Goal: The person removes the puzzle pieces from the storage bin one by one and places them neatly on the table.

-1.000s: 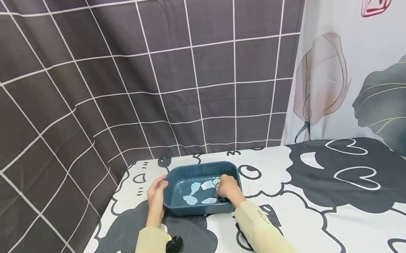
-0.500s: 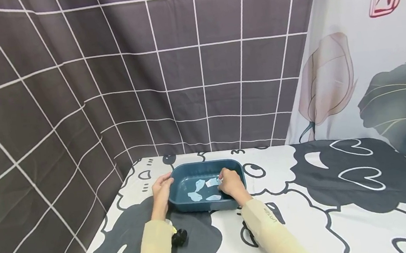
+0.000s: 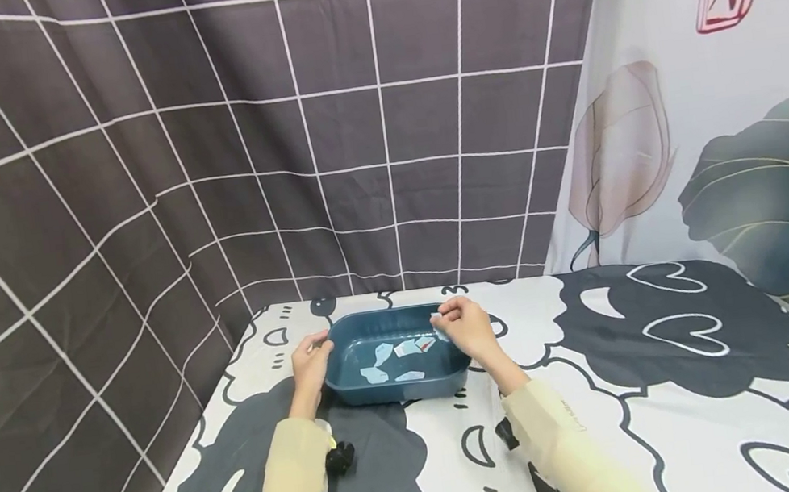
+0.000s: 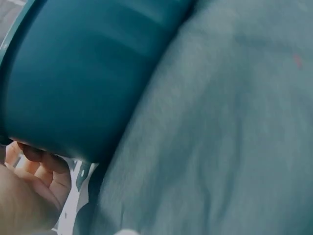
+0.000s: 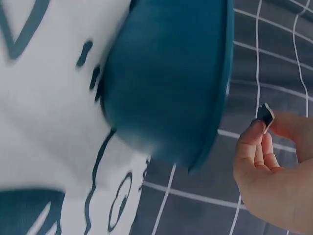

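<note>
A dark teal tub (image 3: 400, 391) stands on the patterned cloth, holding several small, flat, light-blue pieces (image 3: 383, 353) with irregular edges. One of them, a piece (image 3: 426, 343) near the right, carries a red mark. My left hand (image 3: 309, 369) grips the tub's left end at the rim; its curled fingers also show by the tub in the left wrist view. Above the right end, my right hand (image 3: 469, 327) pinches a small thin piece (image 5: 266, 116) between thumb and index finger. Its dark face and pale edge show in the right wrist view.
The black-and-white cartoon cloth (image 3: 447, 451) covers the table. A dark curtain (image 3: 353, 137) with white grid lines rises behind and to the left. On the right hangs a white floral curtain (image 3: 686, 115). Both forearms wear pale yellow sleeves (image 3: 285, 477).
My right hand has lifted up and out of the tub, a small piece in its fingertips, uncovering the red-marked piece. My left hand stays at the tub's left rim.
</note>
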{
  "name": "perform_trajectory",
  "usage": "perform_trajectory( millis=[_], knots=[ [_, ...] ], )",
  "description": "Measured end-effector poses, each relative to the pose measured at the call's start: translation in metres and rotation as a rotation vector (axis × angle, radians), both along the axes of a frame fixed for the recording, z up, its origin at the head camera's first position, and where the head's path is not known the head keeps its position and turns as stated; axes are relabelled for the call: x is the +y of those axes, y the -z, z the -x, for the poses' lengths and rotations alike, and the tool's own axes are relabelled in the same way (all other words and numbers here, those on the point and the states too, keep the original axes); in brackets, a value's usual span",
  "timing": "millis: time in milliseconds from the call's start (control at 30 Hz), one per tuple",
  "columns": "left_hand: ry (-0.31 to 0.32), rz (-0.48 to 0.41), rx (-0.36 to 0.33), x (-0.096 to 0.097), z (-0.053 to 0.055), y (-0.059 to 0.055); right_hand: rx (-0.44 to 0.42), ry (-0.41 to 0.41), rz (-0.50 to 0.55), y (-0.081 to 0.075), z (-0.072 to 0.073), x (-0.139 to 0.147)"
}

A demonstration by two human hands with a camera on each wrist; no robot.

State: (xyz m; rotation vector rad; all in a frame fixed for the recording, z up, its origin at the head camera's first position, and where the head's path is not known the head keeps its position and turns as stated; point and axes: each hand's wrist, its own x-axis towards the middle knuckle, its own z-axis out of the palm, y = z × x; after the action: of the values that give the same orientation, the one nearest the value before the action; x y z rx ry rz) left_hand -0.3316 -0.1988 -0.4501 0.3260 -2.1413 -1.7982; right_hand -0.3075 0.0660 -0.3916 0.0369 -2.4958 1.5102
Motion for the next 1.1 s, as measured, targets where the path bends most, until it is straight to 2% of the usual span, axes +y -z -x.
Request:
perform_trajectory(
  millis=[233,400,533,667,767,833,933,1100],
  knots=[
    [0.044,0.108,-0.042,-0.007,0.000,-0.002,-0.168,0.011,0.148,0.006,0.004,0.033],
    [0.044,0.106,-0.054,-0.008,-0.001,-0.004,-0.273,0.040,0.262,0.018,0.002,0.050],
    [0.029,0.148,-0.051,-0.006,0.000,-0.006,-0.341,0.045,0.319,0.031,0.003,0.060],
    [0.006,0.195,-0.051,-0.006,-0.002,-0.008,-0.352,0.021,0.358,0.053,0.012,0.068],
    [-0.002,0.205,-0.065,-0.006,-0.004,-0.009,-0.371,0.013,0.354,0.064,0.015,0.071],
    [0.003,0.206,-0.071,-0.005,-0.006,-0.010,-0.387,0.026,0.335,0.065,0.013,0.071],
    [0.014,0.202,-0.076,-0.004,-0.006,-0.011,-0.423,0.064,0.265,0.058,0.004,0.068],
    [0.036,0.210,-0.077,-0.002,-0.004,-0.011,-0.423,0.070,0.194,0.051,-0.004,0.069]
  ],
)
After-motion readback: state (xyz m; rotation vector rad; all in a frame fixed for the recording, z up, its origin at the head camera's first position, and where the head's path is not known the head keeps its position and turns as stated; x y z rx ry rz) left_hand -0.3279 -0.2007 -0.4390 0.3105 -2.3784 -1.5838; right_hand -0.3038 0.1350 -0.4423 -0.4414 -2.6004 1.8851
